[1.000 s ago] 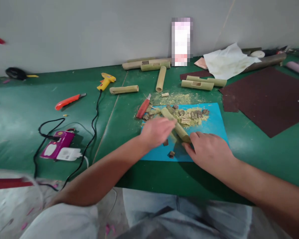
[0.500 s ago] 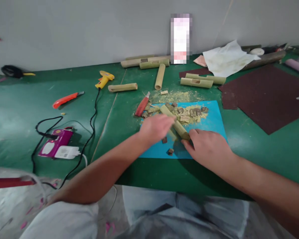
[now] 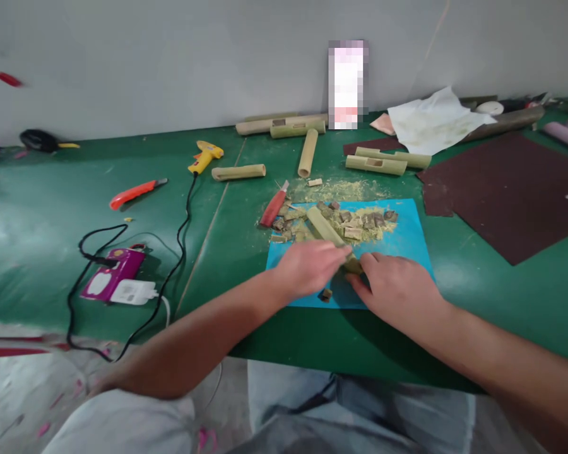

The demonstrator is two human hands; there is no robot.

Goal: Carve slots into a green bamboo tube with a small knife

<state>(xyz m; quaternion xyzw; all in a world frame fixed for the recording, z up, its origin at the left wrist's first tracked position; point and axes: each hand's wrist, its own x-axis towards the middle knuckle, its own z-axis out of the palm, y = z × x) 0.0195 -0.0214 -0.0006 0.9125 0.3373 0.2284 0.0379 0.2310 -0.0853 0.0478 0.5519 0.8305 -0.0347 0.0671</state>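
While curled, both hands (image 3: 312, 268) (image 3: 400, 284) at bamboo (image 3: 325, 227)

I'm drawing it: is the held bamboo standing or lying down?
Lying down: the bamboo stretches lengthwise across the blue sheet, the right hand at its near end.

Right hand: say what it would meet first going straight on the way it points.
The bamboo tube, whose near end the right hand seems to hold; past that, probably the left hand, though depth is hard to judge.
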